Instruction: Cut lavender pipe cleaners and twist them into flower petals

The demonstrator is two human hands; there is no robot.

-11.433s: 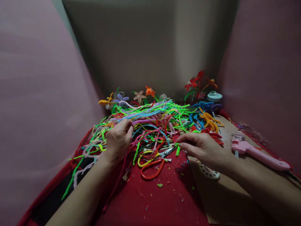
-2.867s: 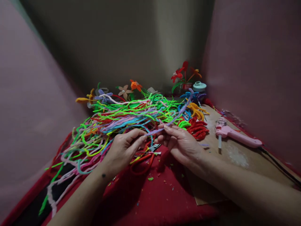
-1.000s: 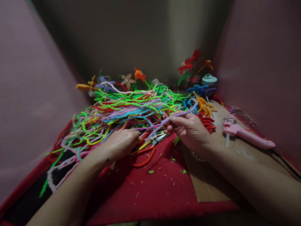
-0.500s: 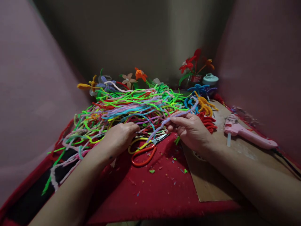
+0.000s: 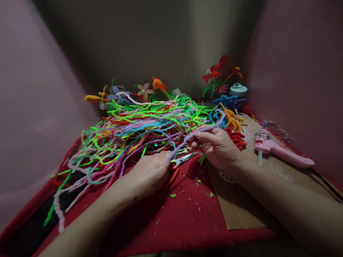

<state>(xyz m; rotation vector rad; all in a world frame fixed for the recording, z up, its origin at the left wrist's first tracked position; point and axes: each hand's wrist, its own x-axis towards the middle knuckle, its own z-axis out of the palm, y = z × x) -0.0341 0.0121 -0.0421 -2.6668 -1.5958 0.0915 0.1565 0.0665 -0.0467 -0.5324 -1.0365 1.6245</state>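
Note:
My right hand (image 5: 218, 146) pinches a lavender pipe cleaner (image 5: 184, 141) between thumb and fingers. The fuzzy stem slants from the upper right down to beside my left hand (image 5: 157, 169). That hand is closed over the handles of a pair of scissors (image 5: 184, 158), its fingertips hidden beneath it. One red-orange handle loop shows below the hand, and the metal blades point right, under the right hand. Behind both hands spreads a large heap of pipe cleaners (image 5: 144, 121) in green, pink, blue, yellow and red.
At right, a pink glue gun (image 5: 281, 151) lies on a brown board (image 5: 241, 210). Red pipe-cleaner pieces (image 5: 237, 139) and orange ones (image 5: 233, 119) sit beside the right hand. Finished flowers (image 5: 144, 91) stand along the back wall. Scraps dot the red cloth (image 5: 187, 221).
My left hand has moved right and toward me from the heap's edge onto the scissors' handles. The scissors have shifted slightly right. My right hand keeps its hold on the lavender pipe cleaner.

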